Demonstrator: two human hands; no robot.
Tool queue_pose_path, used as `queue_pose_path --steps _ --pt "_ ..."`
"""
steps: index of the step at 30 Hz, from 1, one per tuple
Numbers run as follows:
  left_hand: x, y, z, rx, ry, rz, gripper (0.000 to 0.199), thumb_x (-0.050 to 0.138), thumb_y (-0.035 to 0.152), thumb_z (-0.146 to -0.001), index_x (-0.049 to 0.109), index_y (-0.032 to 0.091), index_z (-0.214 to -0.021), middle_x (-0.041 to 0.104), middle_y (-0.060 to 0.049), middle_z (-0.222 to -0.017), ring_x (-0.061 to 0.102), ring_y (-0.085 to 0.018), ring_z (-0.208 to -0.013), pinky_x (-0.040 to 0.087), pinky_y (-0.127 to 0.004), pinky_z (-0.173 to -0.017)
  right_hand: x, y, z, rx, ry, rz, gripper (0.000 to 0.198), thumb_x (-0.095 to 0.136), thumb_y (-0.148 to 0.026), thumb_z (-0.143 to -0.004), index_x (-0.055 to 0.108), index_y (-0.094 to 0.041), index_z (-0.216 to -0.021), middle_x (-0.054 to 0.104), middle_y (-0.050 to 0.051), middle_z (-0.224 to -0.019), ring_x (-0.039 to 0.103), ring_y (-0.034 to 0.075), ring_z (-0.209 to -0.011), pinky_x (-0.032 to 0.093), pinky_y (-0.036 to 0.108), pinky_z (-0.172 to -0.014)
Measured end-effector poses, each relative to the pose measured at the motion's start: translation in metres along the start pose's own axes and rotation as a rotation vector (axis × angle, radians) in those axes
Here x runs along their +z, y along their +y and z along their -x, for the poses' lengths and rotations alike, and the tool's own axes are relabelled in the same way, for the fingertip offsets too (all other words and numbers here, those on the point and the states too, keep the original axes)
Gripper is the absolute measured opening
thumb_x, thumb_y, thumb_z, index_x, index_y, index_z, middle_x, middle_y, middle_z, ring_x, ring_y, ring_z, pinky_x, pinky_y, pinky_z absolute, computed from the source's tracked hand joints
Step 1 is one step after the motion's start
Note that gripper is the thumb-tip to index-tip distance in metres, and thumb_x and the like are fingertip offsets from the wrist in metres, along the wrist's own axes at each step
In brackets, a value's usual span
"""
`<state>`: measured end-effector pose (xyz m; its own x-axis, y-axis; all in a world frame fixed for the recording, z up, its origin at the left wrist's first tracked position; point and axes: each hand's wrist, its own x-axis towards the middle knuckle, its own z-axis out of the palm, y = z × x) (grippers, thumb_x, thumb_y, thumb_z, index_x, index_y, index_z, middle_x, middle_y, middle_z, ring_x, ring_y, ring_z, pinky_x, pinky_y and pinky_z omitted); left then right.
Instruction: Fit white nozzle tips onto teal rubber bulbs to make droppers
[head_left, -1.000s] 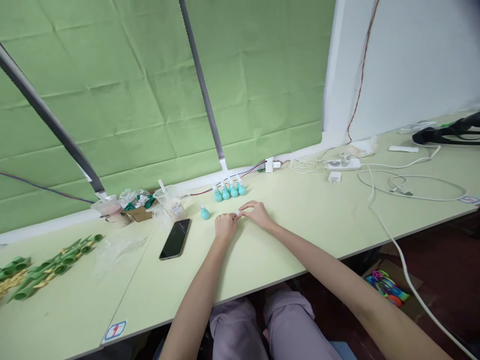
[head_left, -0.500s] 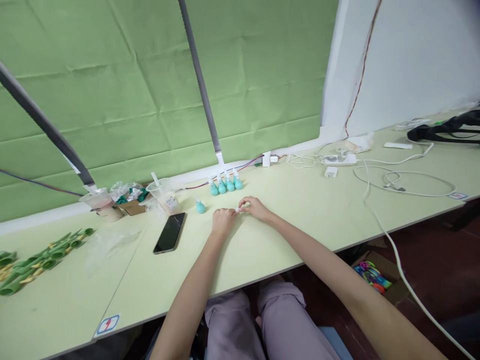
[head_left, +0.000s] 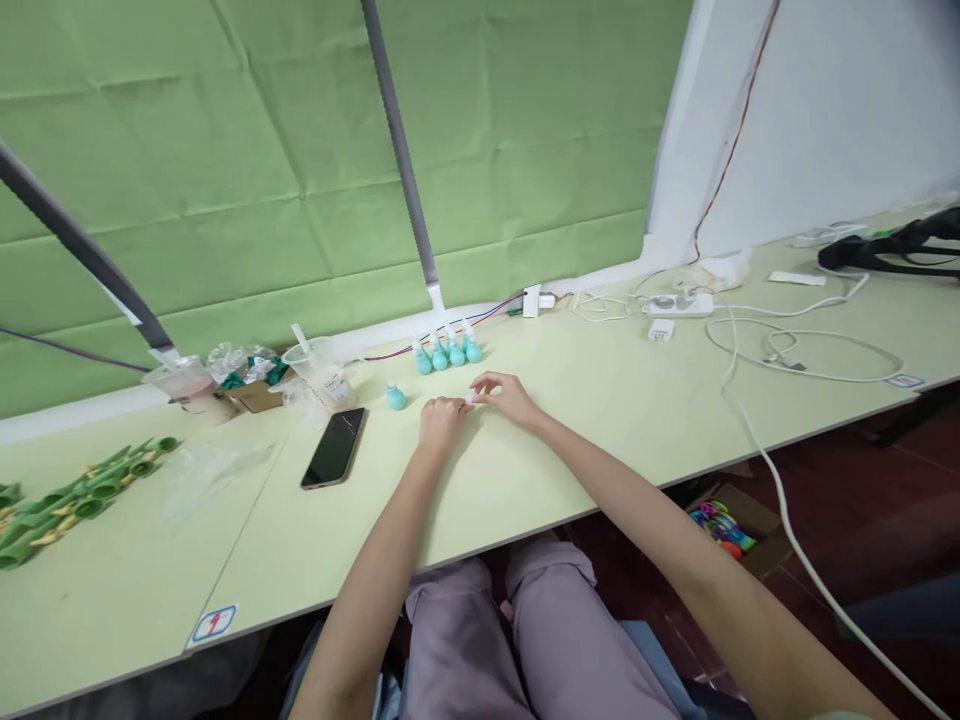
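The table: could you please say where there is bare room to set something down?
One bare patch: right of the teal bottles and right hand, short of the white adapter. Another: between the phone and left forearm. Crowded: beyond the phone, with a cup and cardboard box.

No wording can be read for certain from where I stand. A white sticker [head_left: 214, 625] with a blue rounded border sits at the front edge of the bench [head_left: 330, 550], over to the left; it carries a red figure, perhaps a numeral, though I cannot tell which. A similar blue-edged sticker [head_left: 905, 380] lies at the right end, its red mark too small to make out. The clear plastic cup [head_left: 316, 362] beside the phone [head_left: 334, 448] bears a white printed label [head_left: 336, 387], its lines too tiny to read.
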<state>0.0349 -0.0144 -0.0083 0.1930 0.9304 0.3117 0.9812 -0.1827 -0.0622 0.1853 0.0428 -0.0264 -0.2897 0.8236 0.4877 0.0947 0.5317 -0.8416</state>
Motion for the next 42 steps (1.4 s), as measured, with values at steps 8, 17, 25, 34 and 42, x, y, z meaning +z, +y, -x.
queue_pose_path --steps 8,17,25,34,42 --pt "-0.017 -0.018 -0.029 0.076 -0.173 -0.037 0.03 0.035 0.008 -0.082 0.062 0.015 -0.093 0.063 -0.01 -0.091 0.056 -0.019 -0.091 0.041 -0.027 -0.073 -0.026 0.031 -0.023 0.281 0.229 0.207 0.016 0.058 -0.026 -0.073 0.069 -0.022 -0.084 0.07 0.002 -0.082 0.06 0.012 -0.062 0.046 0.025 -0.064" --pt "-0.033 -0.009 -0.12 0.046 -0.375 -0.133 0.018 0.061 0.007 -0.067 0.065 0.008 -0.084 0.065 -0.017 -0.089 0.06 -0.027 -0.088 0.045 -0.034 -0.075 -0.031 0.053 -0.068 0.278 0.265 0.575 0.006 0.062 -0.025 -0.072 0.068 -0.026 -0.07 0.07 -0.001 -0.074 0.061 0.016 -0.075 0.039 0.028 -0.074" --pt "-0.015 0.002 -0.145 0.079 -0.374 -0.164 0.023 0.054 0.018 -0.079 0.061 0.008 -0.098 0.061 -0.019 -0.102 0.055 -0.03 -0.102 0.041 -0.04 -0.085 -0.017 0.058 -0.07 0.186 0.135 0.676 0.012 0.057 -0.025 -0.077 0.068 -0.028 -0.08 0.07 -0.001 -0.084 0.059 0.018 -0.085 0.031 0.032 -0.082" --pt "-0.006 -0.002 -0.138 0.072 -0.341 -0.139 0.02 0.053 0.027 -0.08 0.065 0.013 -0.089 0.063 -0.015 -0.097 0.059 -0.025 -0.093 0.044 -0.033 -0.079 -0.014 0.052 -0.067 0.142 0.033 0.714 0.016 0.058 -0.016 -0.074 0.068 -0.026 -0.082 0.07 0.004 -0.083 0.058 0.021 -0.086 0.027 0.035 -0.081" --pt "-0.017 -0.011 -0.125 0.039 -0.244 -0.087 0.033 0.055 0.036 -0.079 0.057 0.017 -0.107 0.063 -0.012 -0.099 0.057 -0.026 -0.096 0.043 -0.034 -0.078 -0.015 0.05 -0.066 0.158 0.017 0.689 0.018 0.06 -0.018 -0.073 0.067 -0.028 -0.085 0.07 0.001 -0.086 0.058 0.019 -0.088 0.028 0.033 -0.08"
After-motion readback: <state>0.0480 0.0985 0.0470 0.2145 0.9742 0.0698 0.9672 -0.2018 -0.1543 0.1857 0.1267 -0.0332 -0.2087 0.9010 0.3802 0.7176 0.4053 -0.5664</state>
